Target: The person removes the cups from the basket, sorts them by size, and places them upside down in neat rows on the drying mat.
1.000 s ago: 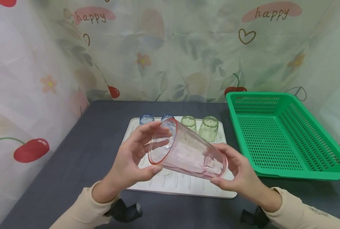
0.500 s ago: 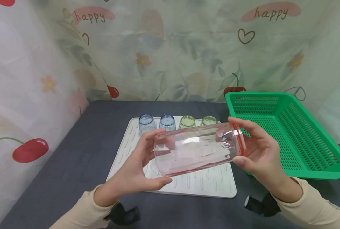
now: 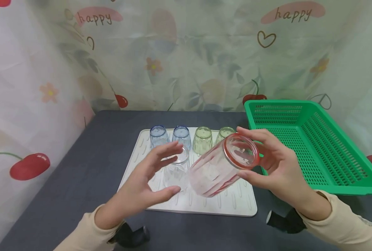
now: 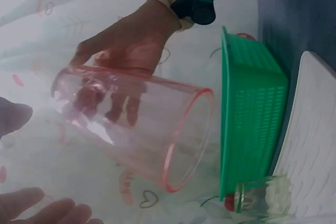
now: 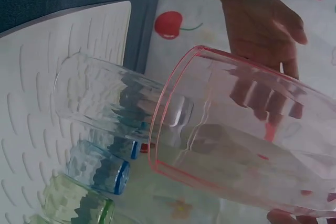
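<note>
My right hand (image 3: 275, 158) holds a tall pink glass (image 3: 209, 170) by its base end, in the air above the white mat. The base ring faces up toward the head view, and the mouth tilts down to the left. My left hand (image 3: 142, 181) hovers left of the glass with fingers and thumb spread, holding nothing. In the left wrist view the pink glass (image 4: 131, 124) has its rim facing the mat. Below it a clear glass (image 3: 175, 176) stands upside down on the mat, partly hidden by the left hand. The right wrist view shows the clear glass (image 5: 115, 93) near the pink rim.
Two blue glasses (image 3: 159, 136) and two green glasses (image 3: 203, 141) stand upside down along the back of the white ribbed mat (image 3: 233, 205). A green plastic basket (image 3: 302, 153) stands on the right of the dark table (image 3: 88, 164). Printed curtains surround the table.
The pink glass has turned, its mouth swinging from the left to down-left. My left hand has come off it, while my right hand has kept its hold at the base.
</note>
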A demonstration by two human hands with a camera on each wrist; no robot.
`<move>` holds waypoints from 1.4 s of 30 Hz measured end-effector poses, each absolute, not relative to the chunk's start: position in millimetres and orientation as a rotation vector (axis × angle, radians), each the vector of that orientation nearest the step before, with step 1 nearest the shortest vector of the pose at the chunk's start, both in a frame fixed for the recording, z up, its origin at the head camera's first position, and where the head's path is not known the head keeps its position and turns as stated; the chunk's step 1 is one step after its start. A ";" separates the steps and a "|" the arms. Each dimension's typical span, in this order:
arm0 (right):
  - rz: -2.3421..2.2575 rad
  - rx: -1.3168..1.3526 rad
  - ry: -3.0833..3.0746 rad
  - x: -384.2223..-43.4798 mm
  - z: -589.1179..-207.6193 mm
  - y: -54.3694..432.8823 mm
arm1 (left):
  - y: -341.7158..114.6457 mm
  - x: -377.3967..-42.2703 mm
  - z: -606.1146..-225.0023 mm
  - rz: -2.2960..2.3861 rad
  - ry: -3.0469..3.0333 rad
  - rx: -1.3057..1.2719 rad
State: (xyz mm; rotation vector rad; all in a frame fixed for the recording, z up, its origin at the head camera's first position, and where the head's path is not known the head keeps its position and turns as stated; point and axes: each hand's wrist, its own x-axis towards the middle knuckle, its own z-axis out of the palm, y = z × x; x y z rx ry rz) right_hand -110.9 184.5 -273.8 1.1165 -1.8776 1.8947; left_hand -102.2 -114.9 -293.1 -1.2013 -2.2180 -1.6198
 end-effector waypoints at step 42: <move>1.574 0.611 -2.426 -139.1 -341.8 159.5 | -168.9 -128.9 -400.6 -0.510 -2.980 -0.604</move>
